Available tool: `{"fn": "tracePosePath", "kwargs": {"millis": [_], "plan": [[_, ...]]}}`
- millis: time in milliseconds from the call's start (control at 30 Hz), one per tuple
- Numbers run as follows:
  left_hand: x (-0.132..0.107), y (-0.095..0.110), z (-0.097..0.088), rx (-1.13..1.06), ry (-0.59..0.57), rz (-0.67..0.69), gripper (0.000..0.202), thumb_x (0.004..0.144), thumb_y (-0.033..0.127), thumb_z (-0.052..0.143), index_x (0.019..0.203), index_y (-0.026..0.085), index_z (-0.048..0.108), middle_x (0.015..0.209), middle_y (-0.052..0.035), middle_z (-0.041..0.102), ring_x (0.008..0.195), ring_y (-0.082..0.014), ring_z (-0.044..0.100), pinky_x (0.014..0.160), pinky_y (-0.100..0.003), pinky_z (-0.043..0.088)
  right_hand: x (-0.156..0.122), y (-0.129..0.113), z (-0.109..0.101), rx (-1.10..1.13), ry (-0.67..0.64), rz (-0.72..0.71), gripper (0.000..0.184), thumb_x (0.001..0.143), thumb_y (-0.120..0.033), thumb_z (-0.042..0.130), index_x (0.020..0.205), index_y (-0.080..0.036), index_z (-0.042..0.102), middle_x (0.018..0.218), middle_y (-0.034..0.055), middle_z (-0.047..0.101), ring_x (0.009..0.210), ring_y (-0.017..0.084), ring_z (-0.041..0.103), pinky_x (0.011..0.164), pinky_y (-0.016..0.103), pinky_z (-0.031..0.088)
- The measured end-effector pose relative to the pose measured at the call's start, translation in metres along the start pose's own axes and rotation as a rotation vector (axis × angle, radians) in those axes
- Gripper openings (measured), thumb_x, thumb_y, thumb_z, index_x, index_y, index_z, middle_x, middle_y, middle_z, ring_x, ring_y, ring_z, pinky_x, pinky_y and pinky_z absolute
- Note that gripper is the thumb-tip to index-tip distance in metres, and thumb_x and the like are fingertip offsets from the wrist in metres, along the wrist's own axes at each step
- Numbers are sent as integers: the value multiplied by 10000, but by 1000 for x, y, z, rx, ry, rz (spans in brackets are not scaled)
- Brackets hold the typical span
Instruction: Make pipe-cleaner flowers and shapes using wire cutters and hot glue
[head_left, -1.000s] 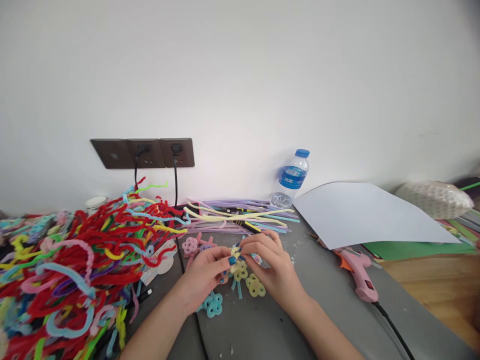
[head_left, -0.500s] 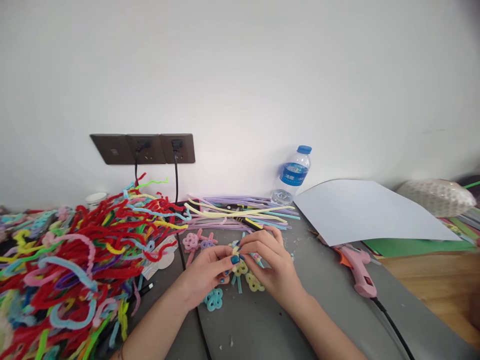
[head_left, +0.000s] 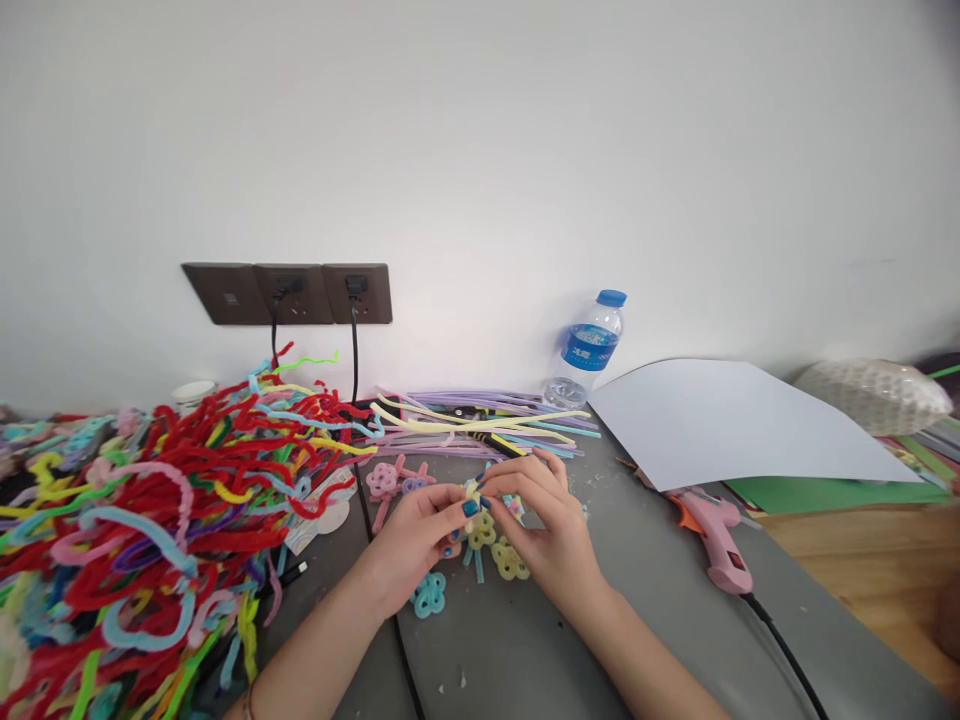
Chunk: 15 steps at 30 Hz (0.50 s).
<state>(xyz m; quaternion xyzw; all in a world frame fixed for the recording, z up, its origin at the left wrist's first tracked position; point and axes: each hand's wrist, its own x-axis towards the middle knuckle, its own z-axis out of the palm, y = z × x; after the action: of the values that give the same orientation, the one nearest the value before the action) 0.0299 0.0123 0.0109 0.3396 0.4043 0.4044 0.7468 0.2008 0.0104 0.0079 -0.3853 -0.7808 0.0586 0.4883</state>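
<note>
My left hand (head_left: 416, 535) and my right hand (head_left: 544, 520) meet over the grey table (head_left: 525, 650), both pinching a small pale yellow pipe-cleaner piece (head_left: 471, 492) between fingertips with blue nails. Just below the hands lie yellow pipe-cleaner flowers (head_left: 510, 562), and a light blue flower (head_left: 429, 594) sits under my left wrist. A pink flower (head_left: 381, 481) rests to the left of my hands.
A big heap of coloured pipe cleaners (head_left: 150, 520) fills the left. Straight pastel stems (head_left: 480, 422) lie behind the hands. A water bottle (head_left: 589, 350), a white sheet (head_left: 720, 420) and a pink glue gun (head_left: 712, 545) with its cord are on the right. Wall sockets (head_left: 289, 293) hold plugs.
Both hands have stayed together on the yellow piece, with only small finger shifts. The view has tilted slightly.
</note>
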Motion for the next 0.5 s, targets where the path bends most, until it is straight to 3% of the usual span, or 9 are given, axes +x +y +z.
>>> {"fn": "tracePosePath", "kwargs": {"millis": [200, 500], "plan": [[0, 2, -4, -4, -12, 18, 437, 584, 459, 907, 809, 148, 699, 652, 36, 534, 574, -64, 477, 529, -198, 388, 5, 4, -4, 101, 28, -15, 161, 933, -92, 551, 904, -249, 576, 873, 11, 717, 863, 188, 685, 846, 349, 420], [-4, 5, -2, 76, -40, 34, 493, 587, 495, 896, 862, 175, 641, 654, 57, 551, 553, -62, 535, 544, -185, 423, 1, 3, -1, 49, -88, 56, 142, 937, -105, 550, 880, -234, 567, 768, -26, 664, 690, 152, 594, 710, 305, 352]]}}
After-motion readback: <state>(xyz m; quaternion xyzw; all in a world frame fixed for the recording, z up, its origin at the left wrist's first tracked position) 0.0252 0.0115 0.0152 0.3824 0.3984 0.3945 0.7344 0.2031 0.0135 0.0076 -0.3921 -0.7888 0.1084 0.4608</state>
